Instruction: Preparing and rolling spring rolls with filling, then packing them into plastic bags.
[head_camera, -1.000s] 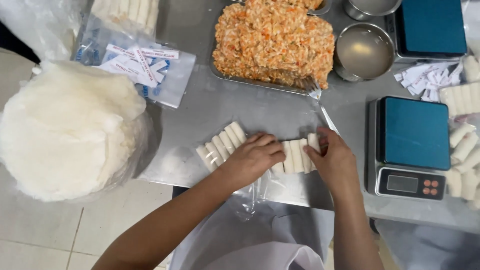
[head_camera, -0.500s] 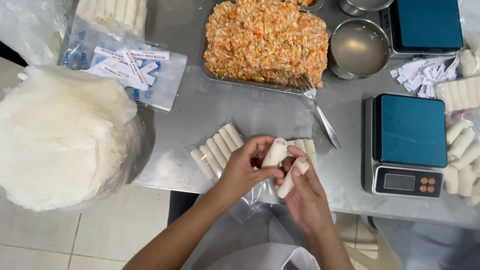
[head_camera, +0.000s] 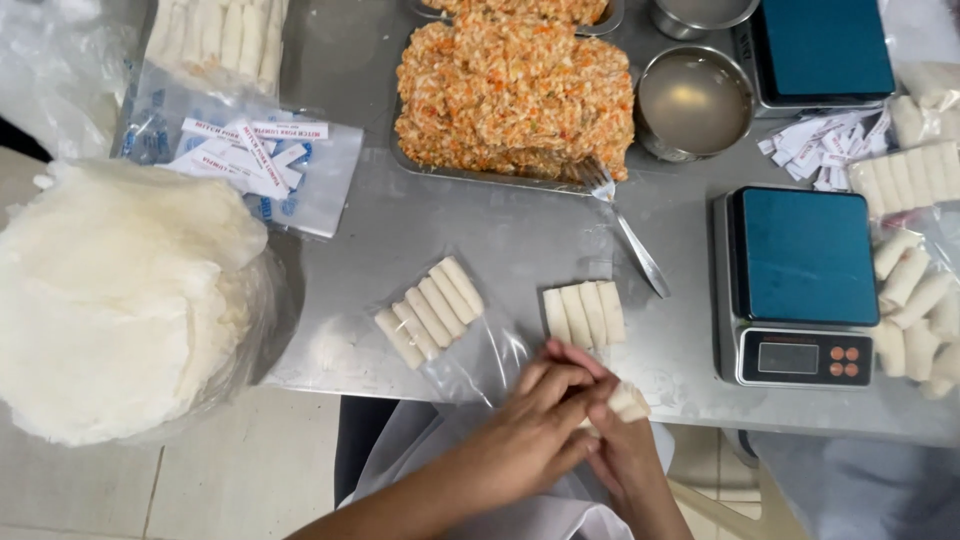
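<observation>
Held rolls (head_camera: 628, 402): clasped between left hand (head_camera: 545, 415) and right hand (head_camera: 622, 450), lower centre.
Axis: pointing upper right.
Nearest group: four rolls (head_camera: 584, 314), just above.

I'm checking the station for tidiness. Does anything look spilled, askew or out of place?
Nothing is spilled. The fork lies loose on the table, tines against the filling tray. Small paper slips sit scattered between the two scales. Both hands grip white rolls at the table edge.
</observation>
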